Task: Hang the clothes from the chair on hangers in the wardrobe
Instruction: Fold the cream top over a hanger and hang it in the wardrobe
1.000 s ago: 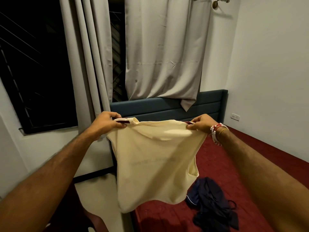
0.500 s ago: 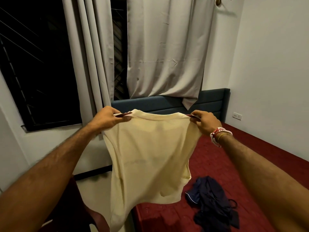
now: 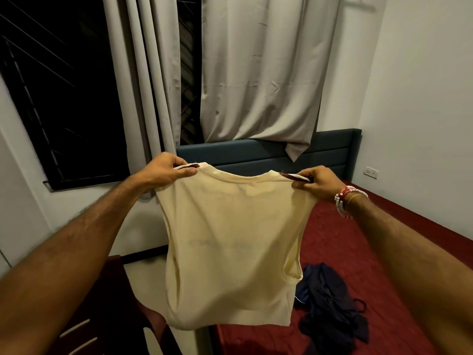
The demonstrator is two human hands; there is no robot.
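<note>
Grips: left hand point(image 3: 163, 170) and right hand point(image 3: 317, 184) pinch cream shirt point(image 3: 230, 239) shoulders | chair point(image 3: 102, 303) partly hidden, cropped

A home bedroom: bed point(image 3: 358, 242) with headboard point(image 3: 256, 152), curtained window point(image 3: 256, 73)

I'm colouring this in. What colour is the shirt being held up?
The shirt is pale cream-yellow, with dark red sleeve edges. The head view shows it.
</note>
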